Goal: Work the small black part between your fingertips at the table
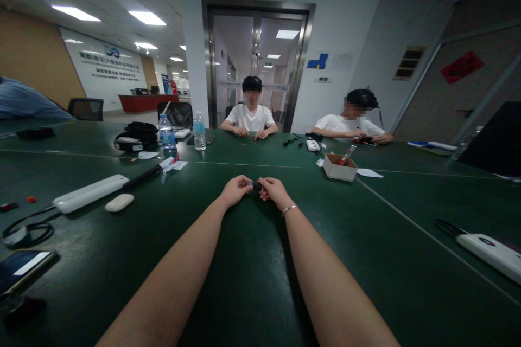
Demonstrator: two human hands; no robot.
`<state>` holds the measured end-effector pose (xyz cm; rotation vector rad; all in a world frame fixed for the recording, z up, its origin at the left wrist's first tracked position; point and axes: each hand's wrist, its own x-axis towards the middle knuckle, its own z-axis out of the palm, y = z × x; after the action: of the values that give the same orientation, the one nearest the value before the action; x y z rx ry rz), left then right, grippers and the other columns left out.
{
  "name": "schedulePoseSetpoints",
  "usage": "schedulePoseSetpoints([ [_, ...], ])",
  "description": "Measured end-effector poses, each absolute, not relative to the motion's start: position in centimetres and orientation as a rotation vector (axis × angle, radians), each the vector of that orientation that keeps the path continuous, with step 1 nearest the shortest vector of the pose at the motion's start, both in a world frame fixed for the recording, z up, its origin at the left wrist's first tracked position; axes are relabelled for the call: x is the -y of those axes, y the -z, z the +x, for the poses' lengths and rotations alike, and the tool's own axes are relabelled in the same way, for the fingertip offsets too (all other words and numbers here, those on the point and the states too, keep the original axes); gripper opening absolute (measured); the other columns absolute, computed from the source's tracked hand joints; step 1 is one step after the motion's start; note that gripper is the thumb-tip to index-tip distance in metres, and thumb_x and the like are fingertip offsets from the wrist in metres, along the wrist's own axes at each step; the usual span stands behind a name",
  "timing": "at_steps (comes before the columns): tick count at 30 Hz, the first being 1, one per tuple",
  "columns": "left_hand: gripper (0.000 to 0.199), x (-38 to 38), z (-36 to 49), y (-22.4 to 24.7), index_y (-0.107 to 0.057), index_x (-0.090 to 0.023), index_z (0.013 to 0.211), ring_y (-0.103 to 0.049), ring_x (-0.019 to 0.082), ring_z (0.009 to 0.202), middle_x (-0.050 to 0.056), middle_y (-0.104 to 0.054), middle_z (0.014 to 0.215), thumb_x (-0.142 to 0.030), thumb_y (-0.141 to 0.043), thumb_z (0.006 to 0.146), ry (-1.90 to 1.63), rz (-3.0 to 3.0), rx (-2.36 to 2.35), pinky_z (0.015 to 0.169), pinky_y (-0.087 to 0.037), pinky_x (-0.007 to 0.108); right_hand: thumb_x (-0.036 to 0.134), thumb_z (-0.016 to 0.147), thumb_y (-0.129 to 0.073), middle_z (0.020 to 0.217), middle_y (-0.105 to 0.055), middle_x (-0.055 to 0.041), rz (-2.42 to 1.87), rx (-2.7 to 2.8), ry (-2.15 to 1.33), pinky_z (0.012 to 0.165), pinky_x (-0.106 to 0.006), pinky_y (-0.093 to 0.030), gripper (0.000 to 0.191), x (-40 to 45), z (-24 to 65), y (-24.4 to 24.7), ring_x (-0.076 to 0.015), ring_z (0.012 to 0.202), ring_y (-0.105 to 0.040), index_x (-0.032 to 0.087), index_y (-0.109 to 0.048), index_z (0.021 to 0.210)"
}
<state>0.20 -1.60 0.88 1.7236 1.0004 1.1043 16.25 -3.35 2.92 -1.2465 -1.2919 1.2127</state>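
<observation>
Pinched a small black piece [257, 186] between the fingertips of the left hand [236, 191] and the right hand [275, 192], both clamped on it, one from either side, out over the middle of the smooth, dark-green tabletop [252, 265]. Could not make out its finer texture, nor tell resting from hovering. Wore a thin, shiny bracelet [288, 210] on the right wrist. Saw to the left a long, smooth white bar [91, 193] with rounded edges, meeting a slim black shaft [142, 176], and near it a pale, pebble-shaped case [119, 203]. Noted a flat, glossy-screened phone [28, 268] nearer the left edge. Saw farther off a clear plastic bottle [166, 133] and a similar second bottle [199, 133], both upright and blue-labelled. Saw to the right an open, straight-sided carton [340, 172] with a slender stick [348, 154] tilted out of it, and just beside it a flat white paper [369, 173]. Faced two people in white shirts across the table.
</observation>
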Motion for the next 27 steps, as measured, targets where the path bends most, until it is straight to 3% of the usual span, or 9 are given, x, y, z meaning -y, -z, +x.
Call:
schedulePoseSetpoints([
  [7, 0.017, 1.7, 0.4, -1.7, -0.057, -0.012, 0.082, -0.054, 0.011, 0.059, 0.004, -0.062, 0.067, -0.026, -0.061, 0.072, -1.047, 1.63, -1.047, 0.058, -0.041, 0.025, 0.018, 0.087, -0.055, 0.05, -0.05, 0.0048, -1.247, 1.252, -1.193, 0.03, -0.014, -0.045, 0.005, 3.0, 16.1, -3.0, -0.0087, 0.037, -0.053, 0.013, -0.056, 0.087],
  [27, 0.037, 1.7, -0.2, -2.1, -0.057, -0.011, 0.077, -0.053, 0.01, 0.053, 0.005, -0.063, 0.061, -0.048, -0.056, 0.074, -0.985, 1.588, -1.104, 0.053, -0.041, 0.023, 0.007, 0.078, -0.062, 0.085, -0.06, -0.0041, -1.007, 1.298, -1.384, 0.046, -0.02, -0.057, 0.021, 3.5, 17.2, -3.5, -0.0099, 0.056, -0.062, 0.014, -0.059, 0.097],
])
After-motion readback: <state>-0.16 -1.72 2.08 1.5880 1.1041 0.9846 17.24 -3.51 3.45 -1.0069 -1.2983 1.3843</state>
